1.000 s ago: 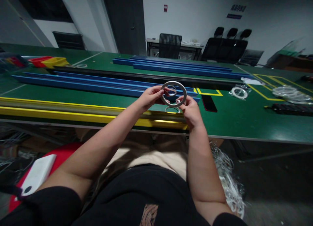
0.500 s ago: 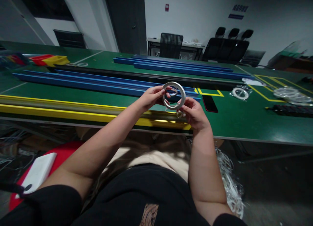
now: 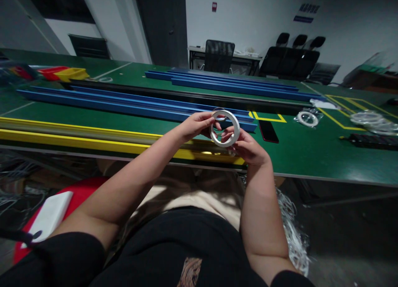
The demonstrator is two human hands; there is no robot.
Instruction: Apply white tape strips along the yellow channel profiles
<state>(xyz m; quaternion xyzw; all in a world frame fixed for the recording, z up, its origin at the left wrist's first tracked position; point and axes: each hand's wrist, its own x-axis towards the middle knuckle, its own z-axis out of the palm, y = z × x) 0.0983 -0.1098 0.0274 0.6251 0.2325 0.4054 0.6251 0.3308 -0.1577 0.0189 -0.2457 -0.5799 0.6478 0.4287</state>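
In front of my body, above the table's near edge, a roll of white tape (image 3: 236,127) is held up between both hands, its open middle facing me. My left hand (image 3: 197,124) pinches the roll's left rim, with the thumb on the near face. On the lower right, my right hand (image 3: 248,148) has its fingers closed against the rim, some of them showing through the hole. A thin pale loop shows by the right fingers, too blurred to make out. Below the hands runs a yellow rail (image 3: 139,144), and blue rails (image 3: 124,107) lie just beyond.
On the green table (image 3: 307,154) to the right lie a phone (image 3: 268,131), a bagged white roll (image 3: 307,119) and more bagged rolls (image 3: 368,119). Blue rails (image 3: 230,87) lie farther back. Red (image 3: 52,73) and yellow bins (image 3: 73,74) stand at the left. White strip waste (image 3: 295,237) hangs below.
The roll has shifted slightly right and down, its face turned more toward me. My right fingers have moved up behind it, and the small loop below them is now less visible.
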